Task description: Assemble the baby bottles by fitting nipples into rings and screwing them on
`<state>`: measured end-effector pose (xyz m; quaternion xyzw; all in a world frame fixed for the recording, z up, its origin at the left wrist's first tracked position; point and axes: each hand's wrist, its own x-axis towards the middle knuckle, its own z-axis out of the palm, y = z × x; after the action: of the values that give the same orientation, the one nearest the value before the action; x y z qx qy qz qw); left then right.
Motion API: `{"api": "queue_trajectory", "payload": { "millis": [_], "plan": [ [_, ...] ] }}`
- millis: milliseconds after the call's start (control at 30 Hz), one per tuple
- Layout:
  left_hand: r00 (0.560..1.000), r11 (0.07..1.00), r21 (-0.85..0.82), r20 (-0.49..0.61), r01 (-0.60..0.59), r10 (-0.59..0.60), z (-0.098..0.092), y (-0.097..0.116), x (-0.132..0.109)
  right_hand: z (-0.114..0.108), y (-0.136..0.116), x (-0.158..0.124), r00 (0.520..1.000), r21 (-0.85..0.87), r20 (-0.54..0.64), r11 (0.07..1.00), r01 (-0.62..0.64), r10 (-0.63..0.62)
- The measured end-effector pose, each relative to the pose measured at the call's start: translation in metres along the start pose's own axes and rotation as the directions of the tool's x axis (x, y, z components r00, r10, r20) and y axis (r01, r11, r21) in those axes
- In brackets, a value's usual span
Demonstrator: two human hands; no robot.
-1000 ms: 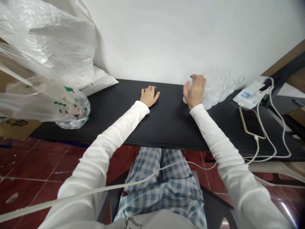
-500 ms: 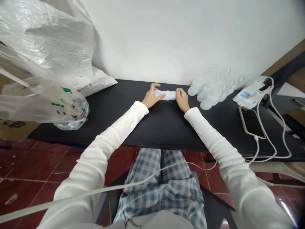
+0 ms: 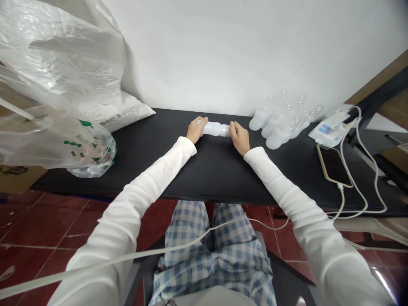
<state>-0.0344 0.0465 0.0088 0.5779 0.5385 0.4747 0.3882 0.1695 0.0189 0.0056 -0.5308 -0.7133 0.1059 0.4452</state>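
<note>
A small translucent white plastic bottle [image 3: 213, 128] lies sideways just above the black table [image 3: 159, 161], held between both hands near the wall. My left hand [image 3: 195, 130] is closed round its base end. My right hand [image 3: 239, 137] pinches its neck end with fingers closed. To the right, a row of several similar clear bottles [image 3: 280, 121] lies against the wall, apart from my hands.
A large clear plastic bag [image 3: 57, 85] with green print fills the left side, a white sack [image 3: 117, 111] behind it. A phone [image 3: 333, 164] with a white cable, and a white charger box [image 3: 330, 127], lie at the right. A white cord crosses my lap.
My right hand took one bottle from the row at the right and brought it to the middle. My left hand rose from the table and closed on its other end.
</note>
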Motion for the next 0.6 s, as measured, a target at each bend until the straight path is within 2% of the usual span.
{"api": "queue_trajectory", "payload": {
  "millis": [133,233,333,400,467,600],
  "plan": [
    [0.999,0.996,-0.084,0.007,0.043,-0.043,0.001,0.001,0.001,0.001,0.004,0.001,0.996,-0.160,-0.015,0.983,0.084,-0.088],
    [0.993,0.985,-0.140,0.077,0.102,-0.092,-0.002,0.005,0.002,-0.004,0.008,0.004,0.968,-0.264,0.044,0.932,0.248,-0.246],
    [0.954,0.966,-0.157,0.251,0.207,-0.163,-0.008,0.010,0.003,-0.012,0.009,0.006,0.882,-0.288,0.231,0.837,0.465,-0.411],
    [0.929,0.949,-0.185,0.317,0.257,-0.189,-0.013,0.012,0.005,-0.016,0.008,0.006,0.819,-0.267,0.333,0.787,0.556,-0.467],
    [0.932,0.929,-0.248,0.307,0.274,-0.193,-0.016,0.012,0.007,-0.018,0.006,0.005,0.799,-0.259,0.357,0.770,0.583,-0.484],
    [0.950,0.917,-0.298,0.246,0.264,-0.194,-0.015,0.011,0.006,-0.015,0.010,0.006,0.806,-0.256,0.293,0.770,0.585,-0.515]
  ]
}}
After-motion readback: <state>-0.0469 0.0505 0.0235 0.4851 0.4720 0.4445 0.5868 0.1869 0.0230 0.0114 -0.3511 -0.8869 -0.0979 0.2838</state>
